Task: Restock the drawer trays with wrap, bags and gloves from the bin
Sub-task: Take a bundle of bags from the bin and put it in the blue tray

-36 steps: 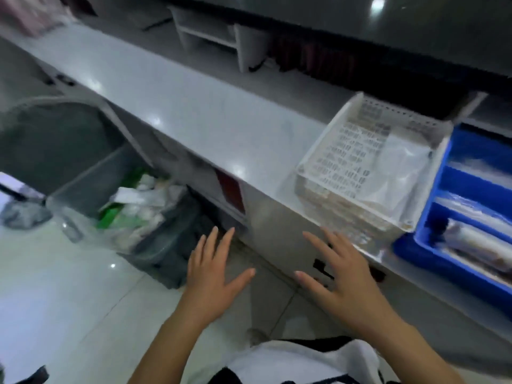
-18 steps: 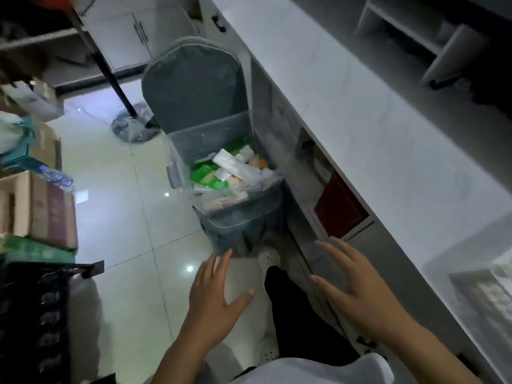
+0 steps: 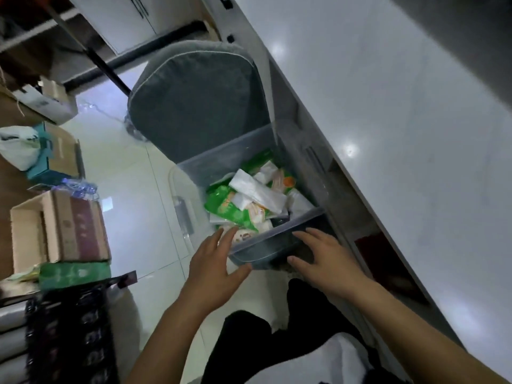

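A clear plastic bin (image 3: 191, 206) stands on the floor against the counter, filled with green packets (image 3: 227, 209) and white packets (image 3: 259, 191). Both my hands reach down to its near end. My left hand (image 3: 214, 259) is at the near left corner, fingers straight and spread, thumb under the rim. My right hand (image 3: 318, 257) is at the near right side, fingers extended against the bin's wall. Neither hand holds anything. The drawer trays are out of view.
A grey cushioned chair back (image 3: 196, 98) leans behind the bin. The white counter (image 3: 388, 120) runs along the right. Cardboard boxes (image 3: 61, 228) and a white bag (image 3: 19, 148) crowd the left. A black mesh object (image 3: 66, 336) sits at lower left. My dark trouser legs are below.
The view swung left from the white and blue trays on the counter down to the bin. Both hands moved forward and now reach the bin's near end.
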